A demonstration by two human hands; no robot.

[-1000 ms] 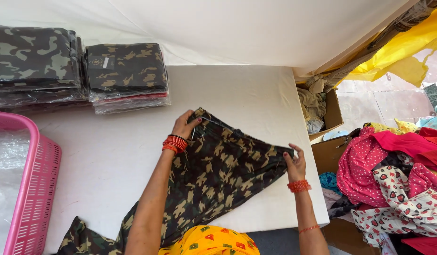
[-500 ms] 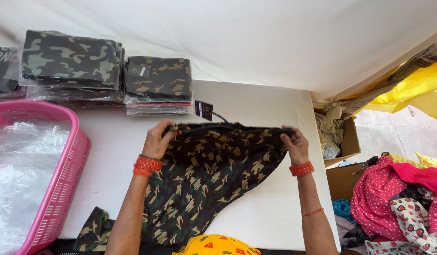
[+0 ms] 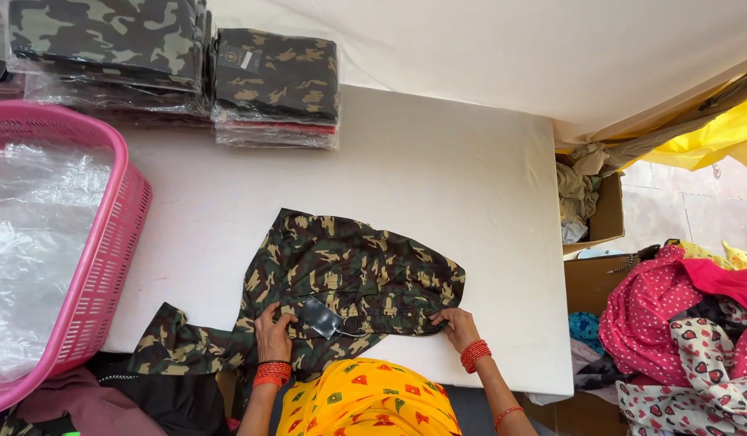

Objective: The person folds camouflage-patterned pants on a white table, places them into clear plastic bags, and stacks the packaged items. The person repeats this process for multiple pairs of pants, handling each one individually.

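A: Fingers, left hand [image 3: 273, 329]: pinching camouflage garment [image 3: 341, 278] edge beside its black tag [image 3: 318, 315].
B: Right hand [image 3: 457, 325]?
A: Fingers closed on the same waistband; garment flat on white table [image 3: 438, 186], beyond both hands.

**White worktop under a cloth canopy**

A white worktop [image 3: 438, 202] stood against a pale fabric backdrop [image 3: 511, 48]. To the right, yellow sheeting [image 3: 713, 137] hung above a light tiled floor [image 3: 680, 218], lit by daylight. Open cardboard boxes [image 3: 604, 218] sat just beside the worktop's right edge. A pink plastic basket [image 3: 107, 242] rested on the left.
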